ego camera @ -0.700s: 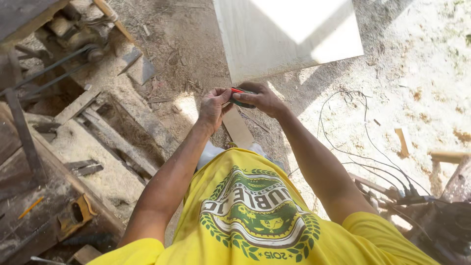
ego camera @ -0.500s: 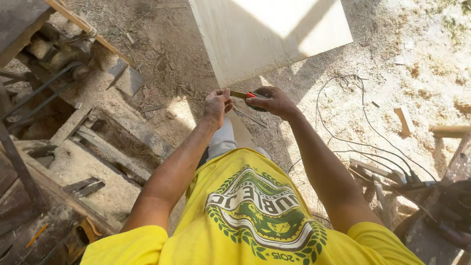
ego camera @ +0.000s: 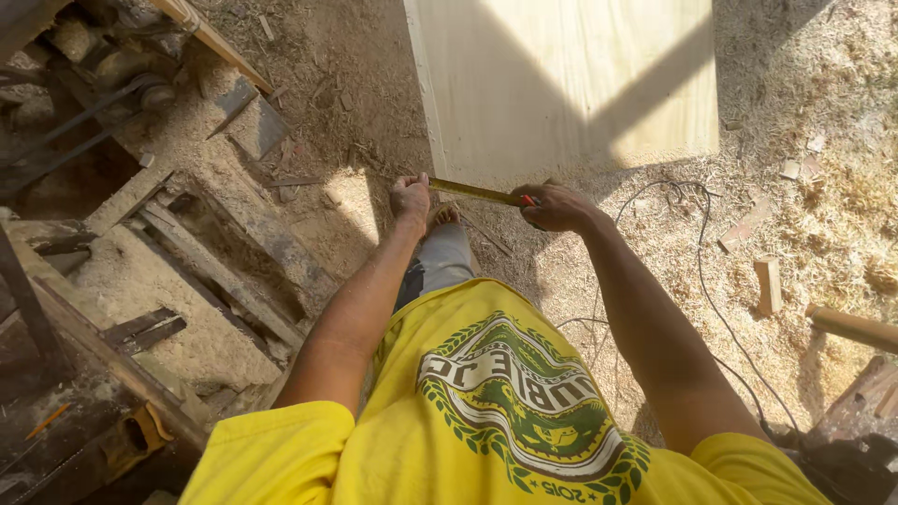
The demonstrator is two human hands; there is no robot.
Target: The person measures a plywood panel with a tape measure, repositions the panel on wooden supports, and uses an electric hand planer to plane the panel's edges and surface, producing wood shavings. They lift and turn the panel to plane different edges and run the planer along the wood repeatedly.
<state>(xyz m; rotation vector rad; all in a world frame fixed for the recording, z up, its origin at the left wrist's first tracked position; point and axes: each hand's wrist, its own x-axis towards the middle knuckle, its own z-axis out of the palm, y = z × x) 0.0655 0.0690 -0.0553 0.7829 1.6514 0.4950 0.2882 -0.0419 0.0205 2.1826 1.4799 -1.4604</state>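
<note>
A yellow tape measure blade [ego camera: 472,192] is stretched between my two hands, just in front of the near edge of a pale plywood board [ego camera: 561,84] lying on the sawdust floor. My left hand [ego camera: 410,196] pinches the blade's free end. The tape's case, with a red part showing, sits inside my right hand [ego camera: 554,208], which is closed around it. My bare foot [ego camera: 442,217] is below the tape on the ground.
Rough timber beams and a sawdust-covered wooden frame [ego camera: 187,271] fill the left side. A black cable [ego camera: 702,281] loops across the floor on the right, near wood offcuts [ego camera: 769,285] and a round pole [ego camera: 853,327].
The tape blade has been pulled out longer as my hands moved apart. The view has shifted closer to the board's near edge.
</note>
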